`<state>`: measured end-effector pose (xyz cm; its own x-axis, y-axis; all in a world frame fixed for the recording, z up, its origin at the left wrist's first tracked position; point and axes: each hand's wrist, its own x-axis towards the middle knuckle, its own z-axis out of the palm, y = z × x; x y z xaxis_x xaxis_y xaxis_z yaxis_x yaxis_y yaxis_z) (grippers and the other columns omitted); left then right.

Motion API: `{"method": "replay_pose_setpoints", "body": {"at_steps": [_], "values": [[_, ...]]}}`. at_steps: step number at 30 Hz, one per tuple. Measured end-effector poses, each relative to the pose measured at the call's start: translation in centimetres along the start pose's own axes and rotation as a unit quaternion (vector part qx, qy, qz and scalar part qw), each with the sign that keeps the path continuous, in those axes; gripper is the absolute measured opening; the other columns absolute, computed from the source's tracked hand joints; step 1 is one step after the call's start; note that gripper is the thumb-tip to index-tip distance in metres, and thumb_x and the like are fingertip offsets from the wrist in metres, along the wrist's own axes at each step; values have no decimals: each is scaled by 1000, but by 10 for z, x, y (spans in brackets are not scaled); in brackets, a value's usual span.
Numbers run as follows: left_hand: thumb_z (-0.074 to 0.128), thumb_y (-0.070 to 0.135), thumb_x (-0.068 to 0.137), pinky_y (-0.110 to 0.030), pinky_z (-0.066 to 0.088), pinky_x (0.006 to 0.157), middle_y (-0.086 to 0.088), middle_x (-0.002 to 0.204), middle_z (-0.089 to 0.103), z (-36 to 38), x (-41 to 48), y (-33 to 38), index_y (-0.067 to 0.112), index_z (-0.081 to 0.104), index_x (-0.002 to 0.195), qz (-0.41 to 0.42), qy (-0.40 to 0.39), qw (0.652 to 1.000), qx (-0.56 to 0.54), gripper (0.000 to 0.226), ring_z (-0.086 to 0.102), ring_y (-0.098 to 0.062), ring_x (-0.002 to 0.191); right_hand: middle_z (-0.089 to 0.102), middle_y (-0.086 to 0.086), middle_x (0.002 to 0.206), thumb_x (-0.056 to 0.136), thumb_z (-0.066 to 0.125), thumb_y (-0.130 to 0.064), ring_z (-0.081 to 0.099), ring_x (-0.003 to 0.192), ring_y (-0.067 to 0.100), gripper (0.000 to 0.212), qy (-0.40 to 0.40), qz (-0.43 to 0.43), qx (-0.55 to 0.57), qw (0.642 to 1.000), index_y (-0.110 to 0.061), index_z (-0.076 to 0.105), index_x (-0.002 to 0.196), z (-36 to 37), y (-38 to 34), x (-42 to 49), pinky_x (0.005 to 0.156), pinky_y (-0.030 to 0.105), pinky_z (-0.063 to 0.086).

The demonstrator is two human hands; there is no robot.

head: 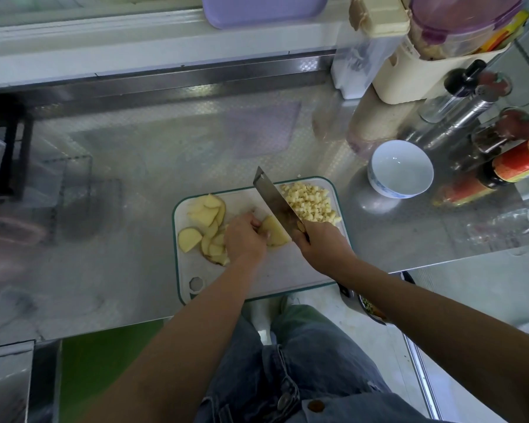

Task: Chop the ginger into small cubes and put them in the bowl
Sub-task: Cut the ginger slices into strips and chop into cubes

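A white cutting board with a green rim [275, 276] lies on the steel counter. Pale ginger slices [206, 222] are fanned out on its left side. A heap of small ginger cubes [309, 201] sits at its far right corner. My left hand [245, 238] presses down on a stack of ginger slices [275, 232] in the middle of the board. My right hand [321, 245] grips the handle of a cleaver [274, 198], whose blade stands just right of that stack. A white bowl [400, 167] with nothing in it stands to the right of the board.
Sauce bottles [507, 166], a glass shaker [458, 93] and a cream container [409, 65] crowd the counter's right back corner. A purple tray [263, 7] leans at the back wall. A dark rack [9, 148] stands at the left. The counter's front edge runs just below the board.
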<state>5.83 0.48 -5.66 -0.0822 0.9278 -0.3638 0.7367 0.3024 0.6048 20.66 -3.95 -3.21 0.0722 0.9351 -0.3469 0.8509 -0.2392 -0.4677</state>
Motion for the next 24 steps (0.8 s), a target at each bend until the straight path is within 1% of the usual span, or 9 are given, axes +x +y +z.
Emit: {"method": "replay_pose_setpoints", "body": {"at_steps": [2, 6, 9, 12, 14, 15, 19, 22, 24], "values": [[75, 21, 80, -26, 39, 70, -3, 95, 68, 0, 0, 0, 14, 66, 94, 3, 3, 1000, 5, 18, 61, -20, 91, 41, -4, 58, 99, 44, -28, 39, 53, 11, 35, -12, -11, -14, 1000, -23, 39, 65, -6, -1, -1, 49, 25, 24], [75, 21, 80, -31, 45, 75, -3, 96, 69, -1, 1, 1, 13, 67, 95, 9, -1, 1000, 14, 19, 62, -21, 91, 49, 2, 65, 99, 43, -28, 49, 60, 19, 30, -42, -14, -38, 998, -13, 52, 75, -10, -3, -2, 55, 26, 33], [75, 21, 80, -35, 48, 80, -4, 97, 69, -1, 2, 1, 13, 67, 96, 7, -8, 1000, 13, 19, 62, -22, 93, 48, 0, 64, 100, 43, -29, 50, 60, 18, 29, -48, -6, -37, 998, -13, 54, 77, -8, -4, -2, 55, 26, 34], [75, 19, 80, -36, 48, 83, -5, 99, 68, -2, 3, 2, 12, 66, 96, 5, -16, 1000, 13, 19, 62, -23, 94, 43, -4, 63, 99, 43, -27, 48, 61, 17, 28, -52, 10, -42, 998, -16, 50, 75, -2, -6, -1, 57, 27, 35], [75, 17, 80, -35, 48, 80, -5, 98, 68, -2, 2, 2, 13, 66, 96, 1, -18, 1000, 7, 19, 62, -23, 94, 40, -4, 63, 99, 41, -26, 47, 63, 19, 31, -54, 18, -50, 997, -19, 43, 69, 3, -8, 0, 59, 28, 35], [75, 16, 79, -34, 47, 79, -5, 98, 68, -2, 2, 2, 13, 66, 95, -3, -17, 1000, 4, 19, 62, -22, 93, 40, -4, 63, 99, 41, -26, 47, 65, 19, 30, -53, 20, -53, 997, -20, 42, 69, 5, -9, 1, 60, 28, 36], [74, 15, 79, -35, 47, 79, -6, 99, 67, -3, 2, 2, 12, 65, 95, -5, -16, 1000, 2, 19, 61, -23, 94, 43, -3, 67, 99, 39, -27, 50, 68, 22, 23, -36, 19, -51, 998, -18, 46, 80, 16, -9, 2, 61, 30, 38], [73, 14, 80, -36, 47, 79, -7, 98, 68, -2, 2, 2, 11, 66, 94, 0, -11, 1000, -1, 16, 61, -24, 93, 55, 4, 79, 100, 39, -29, 58, 74, 26, 24, -17, 13, -53, 998, -13, 56, 96, 22, -7, -1, 67, 35, 49], [72, 14, 80, -37, 48, 80, -7, 98, 69, -2, 2, 1, 11, 66, 94, 6, -9, 1000, 0, 16, 61, -24, 94, 61, 9, 84, 100, 39, -31, 60, 76, 28, 27, -10, 10, -53, 998, -12, 58, 100, 22, -5, -1, 68, 35, 51]]}}
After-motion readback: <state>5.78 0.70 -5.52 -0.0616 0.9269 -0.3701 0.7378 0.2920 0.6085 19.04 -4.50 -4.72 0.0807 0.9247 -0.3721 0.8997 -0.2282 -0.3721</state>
